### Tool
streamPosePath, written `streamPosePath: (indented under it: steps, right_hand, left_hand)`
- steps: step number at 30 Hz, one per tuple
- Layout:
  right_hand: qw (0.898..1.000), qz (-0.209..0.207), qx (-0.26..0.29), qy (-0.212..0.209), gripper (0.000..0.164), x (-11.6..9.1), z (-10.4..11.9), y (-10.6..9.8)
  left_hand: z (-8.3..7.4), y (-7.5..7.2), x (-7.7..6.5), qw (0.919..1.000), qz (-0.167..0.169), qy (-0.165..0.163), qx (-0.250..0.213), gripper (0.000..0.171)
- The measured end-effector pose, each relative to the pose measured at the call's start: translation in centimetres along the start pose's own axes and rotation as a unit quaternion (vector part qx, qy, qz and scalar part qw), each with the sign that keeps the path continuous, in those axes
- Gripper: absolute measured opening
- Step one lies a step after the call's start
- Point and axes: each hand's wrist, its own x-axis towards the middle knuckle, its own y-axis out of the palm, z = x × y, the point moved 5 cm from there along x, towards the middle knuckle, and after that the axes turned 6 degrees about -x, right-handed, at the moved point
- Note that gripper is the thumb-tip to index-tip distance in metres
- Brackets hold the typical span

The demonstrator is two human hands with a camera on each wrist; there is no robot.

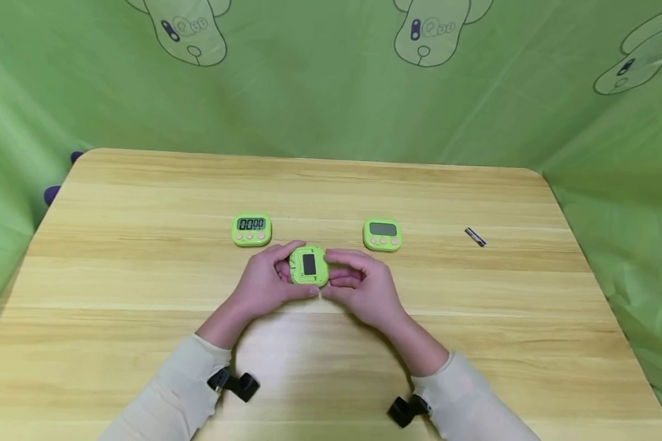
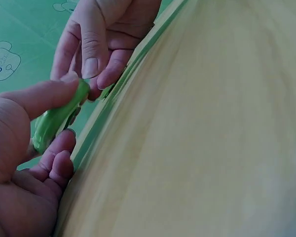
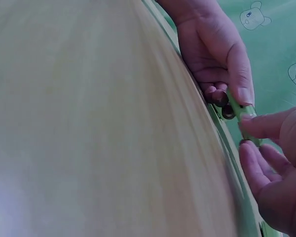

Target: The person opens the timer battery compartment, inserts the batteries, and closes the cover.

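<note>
A green digital timer [image 1: 309, 266] is held over the middle of the table, its back with a dark rectangle turned up. My left hand [image 1: 267, 278] grips it from the left, thumb along the near edge. From the right, my right hand [image 1: 366, 286] pinches its edge between thumb and fingers, as the right wrist view also shows. In that view the timer [image 3: 240, 111] is seen edge-on, partly hidden by both hands. Just beyond my left hand lies a second green timer [image 1: 251, 230] reading 00:00. A third timer [image 1: 382, 235], its screen blank, lies beyond my right hand.
A small dark battery [image 1: 475, 237] lies on the wooden table [image 1: 502, 343] at the right. Green curtains [image 1: 320, 104] with printed animal heads stand behind the table and at its sides. Purple bits [image 1: 51, 195] show past the left table edge.
</note>
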Motion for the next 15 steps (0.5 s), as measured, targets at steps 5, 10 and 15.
streamPosePath:
  steps: [5, 10, 15]
  right_hand:
    - [0.996, -0.021, -0.033, -0.085, 0.04, 0.0, 1.0, -0.1]
    - [0.995, -0.032, -0.05, -0.083, 0.032, -0.4, 2.9, -0.4]
    - [0.999, -0.041, -0.023, -0.026, 0.022, -0.3, 1.2, -0.8]
  left_hand:
    - [0.0, 0.0, 0.0, 0.9991, 0.015, -0.017, -0.034, 0.085]
    - [-0.1, -0.1, -0.2, 0.9975, 0.025, -0.024, -0.061, 0.082]
    - [-0.3, -0.1, -0.4, 0.9969, 0.04, -0.006, -0.067, 0.08]
